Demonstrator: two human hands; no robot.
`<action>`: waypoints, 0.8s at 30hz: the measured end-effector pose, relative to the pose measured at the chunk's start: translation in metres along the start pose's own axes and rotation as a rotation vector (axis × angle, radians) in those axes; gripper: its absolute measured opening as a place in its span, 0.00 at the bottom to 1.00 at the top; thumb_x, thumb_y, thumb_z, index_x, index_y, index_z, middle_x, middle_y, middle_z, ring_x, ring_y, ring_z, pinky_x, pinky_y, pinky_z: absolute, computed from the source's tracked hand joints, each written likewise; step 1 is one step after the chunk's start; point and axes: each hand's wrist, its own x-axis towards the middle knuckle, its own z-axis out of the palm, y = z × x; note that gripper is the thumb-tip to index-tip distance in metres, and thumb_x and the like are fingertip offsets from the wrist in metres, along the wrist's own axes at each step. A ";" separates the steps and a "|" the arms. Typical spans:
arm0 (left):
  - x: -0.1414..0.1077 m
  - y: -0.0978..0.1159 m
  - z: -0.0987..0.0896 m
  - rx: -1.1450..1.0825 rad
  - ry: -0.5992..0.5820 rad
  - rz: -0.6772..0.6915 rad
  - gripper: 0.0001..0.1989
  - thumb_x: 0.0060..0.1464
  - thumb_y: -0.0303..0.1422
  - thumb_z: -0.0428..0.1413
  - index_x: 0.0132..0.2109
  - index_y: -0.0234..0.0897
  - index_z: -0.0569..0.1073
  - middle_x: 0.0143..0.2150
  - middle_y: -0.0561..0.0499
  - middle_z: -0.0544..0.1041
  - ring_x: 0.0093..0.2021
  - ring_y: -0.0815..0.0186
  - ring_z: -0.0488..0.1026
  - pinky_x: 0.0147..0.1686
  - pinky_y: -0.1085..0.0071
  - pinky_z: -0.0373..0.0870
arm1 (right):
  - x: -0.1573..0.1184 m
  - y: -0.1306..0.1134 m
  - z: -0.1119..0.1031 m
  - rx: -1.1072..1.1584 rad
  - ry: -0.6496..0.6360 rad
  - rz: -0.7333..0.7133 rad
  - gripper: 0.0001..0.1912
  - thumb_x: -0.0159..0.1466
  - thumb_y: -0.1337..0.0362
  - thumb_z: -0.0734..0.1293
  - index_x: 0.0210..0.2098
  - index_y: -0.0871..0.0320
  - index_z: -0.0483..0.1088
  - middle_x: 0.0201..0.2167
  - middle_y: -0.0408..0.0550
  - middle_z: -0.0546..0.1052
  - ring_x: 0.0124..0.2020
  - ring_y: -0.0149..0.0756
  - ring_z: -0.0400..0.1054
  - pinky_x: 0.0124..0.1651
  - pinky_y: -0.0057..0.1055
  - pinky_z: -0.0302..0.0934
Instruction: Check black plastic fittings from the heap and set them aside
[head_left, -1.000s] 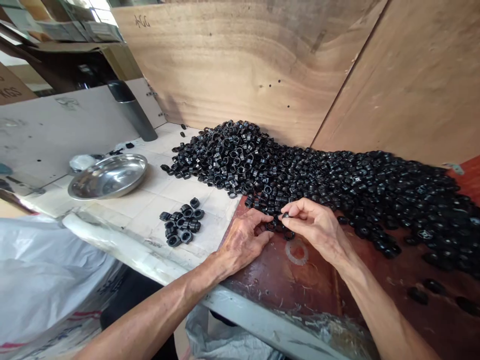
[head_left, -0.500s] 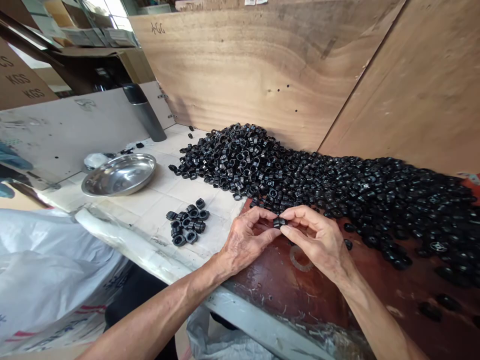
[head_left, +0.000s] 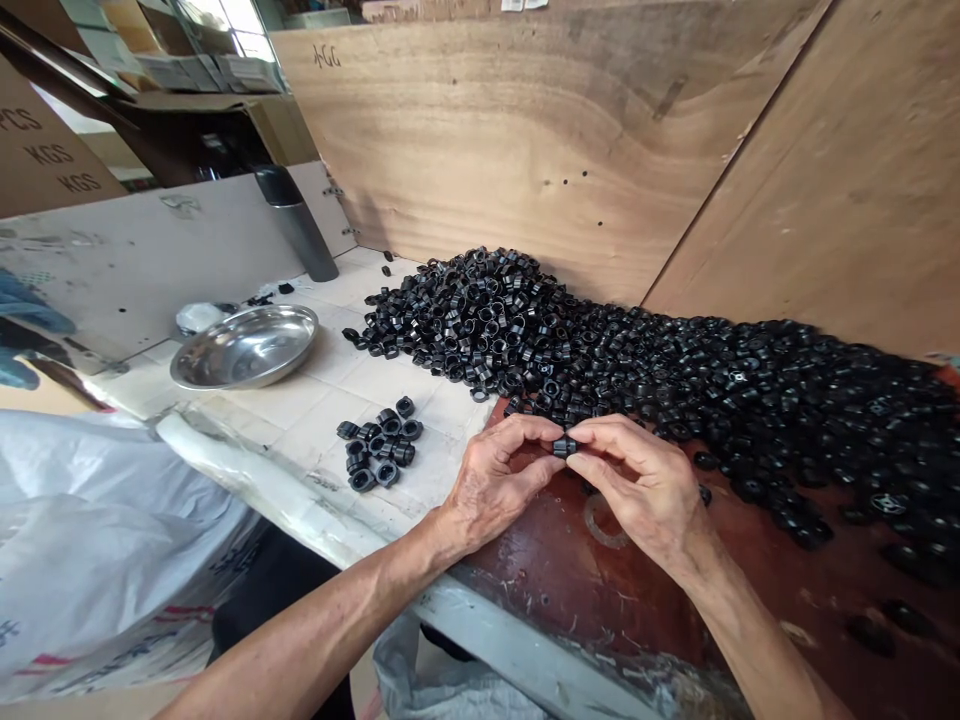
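Note:
Between the fingertips of both hands is a small black ringed plastic part (head_left: 564,447), held over the reddish-brown board (head_left: 540,570). My left hand (head_left: 499,475) pinches its left side with thumb and index finger. From the right, my right hand (head_left: 645,480) pinches the other side the same way. The fingers partly cover the part, so whether it is one piece or two joined I cannot tell. Just beyond my hands lies a big heap of black plastic rings (head_left: 487,315). A small cluster of black ring parts (head_left: 381,443) sits on the pale surface left of my left hand.
A shallow metal bowl (head_left: 246,350) and a dark flask (head_left: 300,225) stand at the left. Black round caps (head_left: 772,400) spread along the right. A plywood panel (head_left: 525,130) closes off the back. White sacks (head_left: 97,550) stand by the table's left front edge.
The view has shifted slightly, so the scene sits a little further right. Both hands keep their pinch on the black part, which shows a bit more between the fingertips.

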 end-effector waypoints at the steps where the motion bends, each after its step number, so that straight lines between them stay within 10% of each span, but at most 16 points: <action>1: 0.000 0.000 -0.001 0.013 -0.003 0.009 0.08 0.60 0.30 0.62 0.47 0.39 0.77 0.47 0.46 0.81 0.48 0.61 0.79 0.51 0.64 0.78 | 0.000 0.000 0.000 0.002 0.006 -0.014 0.05 0.67 0.63 0.69 0.42 0.53 0.76 0.43 0.46 0.79 0.41 0.37 0.75 0.44 0.31 0.70; 12: -0.001 -0.004 -0.003 0.010 -0.010 0.098 0.09 0.60 0.29 0.63 0.48 0.39 0.78 0.48 0.46 0.81 0.48 0.63 0.79 0.49 0.67 0.78 | -0.008 0.004 0.007 -0.019 0.021 0.047 0.14 0.70 0.60 0.67 0.54 0.53 0.70 0.42 0.47 0.80 0.37 0.37 0.79 0.42 0.32 0.72; 21: -0.001 0.000 -0.001 -0.055 -0.019 -0.051 0.09 0.59 0.30 0.63 0.47 0.38 0.78 0.45 0.48 0.81 0.45 0.64 0.79 0.49 0.68 0.76 | -0.004 0.002 0.006 0.099 0.005 0.184 0.08 0.67 0.56 0.70 0.42 0.53 0.77 0.33 0.44 0.82 0.33 0.38 0.78 0.36 0.30 0.72; 24: 0.000 0.003 -0.002 -0.058 -0.031 -0.115 0.09 0.58 0.31 0.64 0.46 0.37 0.79 0.45 0.48 0.81 0.46 0.64 0.78 0.50 0.68 0.75 | -0.003 0.006 0.006 0.034 0.030 0.023 0.04 0.67 0.62 0.70 0.41 0.53 0.77 0.38 0.45 0.81 0.38 0.39 0.77 0.42 0.32 0.72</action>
